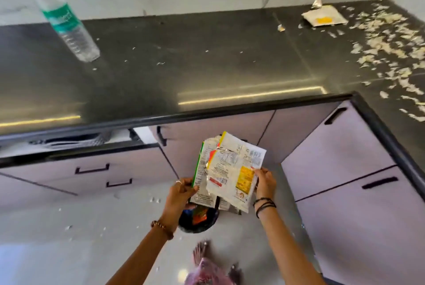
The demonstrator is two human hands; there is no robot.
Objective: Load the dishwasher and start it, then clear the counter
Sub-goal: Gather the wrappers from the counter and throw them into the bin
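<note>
Left hand: the left hand (181, 189) was raised below counter height, thumb and fingers pinching the left edge of the wrappers; a ring showed on one finger and a beaded bracelet (162, 229) sat at the wrist.
Right hand: the right hand (265, 183) pinched the right edge of the same bundle, fingers curled round it; dark thread bands (264, 204) circled the wrist.
Wrappers: a bundle of empty food wrappers (230, 171), white with yellow, red and green print and torn foil edges, was held between both hands, in the air in front of the cabinets and above the bin.
Bin: a dark round bin (195, 221) stood on the floor directly under the hands, mostly hidden by them, with an orange packet visible inside.
Counter: the dark L-shaped counter (207, 66) ran across the top of the view and down the right side.
Bottle: a clear plastic bottle (66, 22) with a green label stood on the counter at far left.
Packet: one opened white packet (324, 18) with a yellow patch lay at the back right corner of the counter, near the wall.
Peelings: pale flaky scraps (388, 41) were scattered thickly over the right arm of the counter, beside the packet.
Cabinets: pale lilac cabinets (345, 146) with black handles stood under the counter.
Drawer: a drawer (69, 142) at left stood partly open; contents could not be made out.
Floor: the grey floor (69, 227) carried a few white crumbs.
</note>
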